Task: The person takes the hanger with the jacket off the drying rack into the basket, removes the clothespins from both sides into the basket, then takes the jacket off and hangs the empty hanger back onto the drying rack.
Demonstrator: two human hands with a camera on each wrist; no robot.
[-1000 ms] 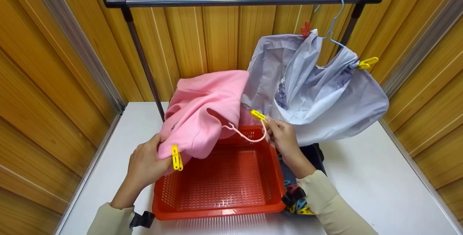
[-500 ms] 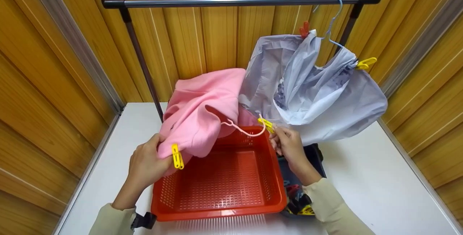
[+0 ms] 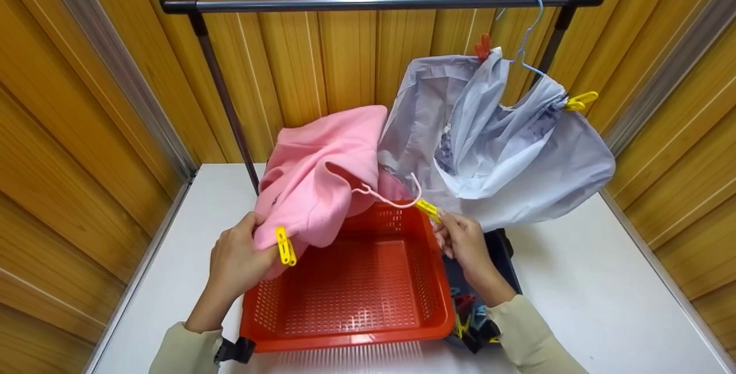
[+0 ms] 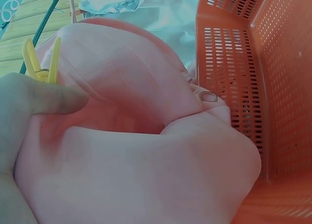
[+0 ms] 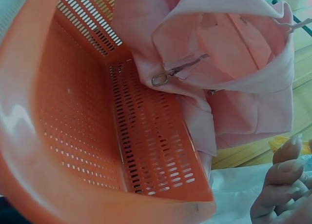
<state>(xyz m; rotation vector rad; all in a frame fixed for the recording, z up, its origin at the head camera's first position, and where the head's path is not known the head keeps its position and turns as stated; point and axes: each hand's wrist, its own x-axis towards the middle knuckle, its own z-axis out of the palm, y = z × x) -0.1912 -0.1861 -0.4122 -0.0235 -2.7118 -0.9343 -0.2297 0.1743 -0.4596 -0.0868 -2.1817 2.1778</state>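
A pink garment [image 3: 328, 178] with a zipper, seen in the right wrist view, is on a pink hanger [image 3: 391, 201] whose hook sticks out to the right. My left hand [image 3: 238, 259] grips its left edge, thumb on top. Beside that thumb, a yellow clothespin [image 3: 284, 246] is clipped to the cloth; this clothespin [image 4: 44, 63] also shows in the left wrist view. My right hand [image 3: 468, 247] pinches another yellow clothespin [image 3: 428, 211] near the hook's tip. In the right wrist view, this hand [image 5: 285, 190] partly hides the clothespin [image 5: 279, 143].
A red perforated basket [image 3: 351, 339] stands below the hands. Right of it, a dark bin [image 3: 503, 247] holds several clothespins. A grey-white cloth [image 3: 517, 161] hangs from a blue hanger [image 3: 529, 29] on the dark rack bar [image 3: 345, 4], held by red and yellow clothespins.
My right hand has moved down and to the right with its yellow clothespin, away from the pink garment. The left hand keeps its grip, nearly still.
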